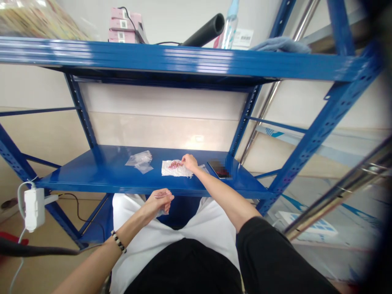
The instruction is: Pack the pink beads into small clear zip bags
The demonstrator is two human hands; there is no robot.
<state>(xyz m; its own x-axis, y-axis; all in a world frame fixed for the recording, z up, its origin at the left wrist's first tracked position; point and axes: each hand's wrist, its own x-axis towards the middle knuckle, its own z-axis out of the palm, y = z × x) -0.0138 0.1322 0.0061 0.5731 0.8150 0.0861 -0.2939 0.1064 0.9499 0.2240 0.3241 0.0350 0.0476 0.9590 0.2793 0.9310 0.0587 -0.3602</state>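
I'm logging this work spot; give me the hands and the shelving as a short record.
Left hand: holds a small clear plastic bag
Right hand: at the right edge of pink-red bead-like pieces; whether it pinches any is unclear
Under the pieces: crumpled white sheet
Left of sheet: loose clear bags
Right of sheet: dark-screened device
Work shelf: blue
Upper shelf: pink boxes, black tube, blue-topped bottle, blue cloth

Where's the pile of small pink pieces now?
Head view, slightly left of centre: the small pink pieces lie on the crumpled white sheet on the blue metal shelf, beside the right hand; flat clear plastic bags lie farther left.
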